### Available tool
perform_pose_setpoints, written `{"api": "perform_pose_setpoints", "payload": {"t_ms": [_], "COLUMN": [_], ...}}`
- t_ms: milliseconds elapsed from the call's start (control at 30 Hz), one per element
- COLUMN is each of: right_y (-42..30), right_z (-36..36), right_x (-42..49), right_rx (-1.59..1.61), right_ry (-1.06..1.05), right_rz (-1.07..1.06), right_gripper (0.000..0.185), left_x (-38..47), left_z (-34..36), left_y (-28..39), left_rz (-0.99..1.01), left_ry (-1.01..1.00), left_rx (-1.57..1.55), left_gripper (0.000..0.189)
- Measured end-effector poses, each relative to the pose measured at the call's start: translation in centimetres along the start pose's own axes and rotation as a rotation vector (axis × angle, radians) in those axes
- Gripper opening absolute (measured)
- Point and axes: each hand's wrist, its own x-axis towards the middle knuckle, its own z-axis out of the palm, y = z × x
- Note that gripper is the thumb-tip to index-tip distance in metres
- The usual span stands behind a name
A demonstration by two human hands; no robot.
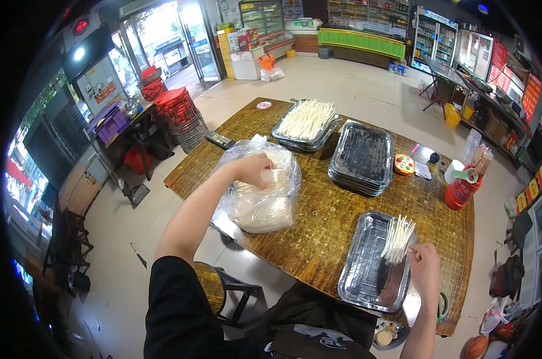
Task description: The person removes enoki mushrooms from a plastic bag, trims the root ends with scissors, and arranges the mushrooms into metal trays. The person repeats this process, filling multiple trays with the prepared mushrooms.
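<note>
My left hand [255, 171] reaches into the mouth of a clear plastic bag [289, 197]. Inside lie bundles of thin pale strands [264, 217], which look like enoki mushrooms or noodles. Part of the fingers is hidden among them, so the grip is unclear. At the right rim of a clear plastic tray [365, 260] is my right hand [423, 264], thumb and forefinger close together. A small bunch of the strands [397, 240] lies fanned in the tray's right side, beside these fingertips. Whether they pinch a strand or only touch the rim cannot be made out.
Beyond the bag, a heaped tray of strands [309, 119] tops a stack. Stacked trays [361, 155] stand right of it. On the wooden table [316, 242] are a remote control [220, 140], a red container of sticks [463, 193] and green-handled scissors [442, 306]. A stool [210, 287] stands below.
</note>
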Motion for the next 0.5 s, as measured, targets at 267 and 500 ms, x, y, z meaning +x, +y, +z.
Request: {"api": "perform_pose_setpoints", "payload": {"t_ms": [267,500], "right_y": [0.5,0.1], "right_z": [0.5,0.9], "right_x": [-0.3,-0.5], "right_rx": [0.055,0.117], "right_ry": [0.023,0.013], "right_rz": [0.001,-0.002], "right_gripper": [0.015,0.013], "left_x": [-1.4,-2.1], "left_z": [1.6,3.3], "left_y": [1.1,2.3], "left_rz": [-0.052,-0.038], "left_ry": [0.218,0.406], "left_rx": [-0.071,-0.083], "left_gripper": [0.059,0.05]}}
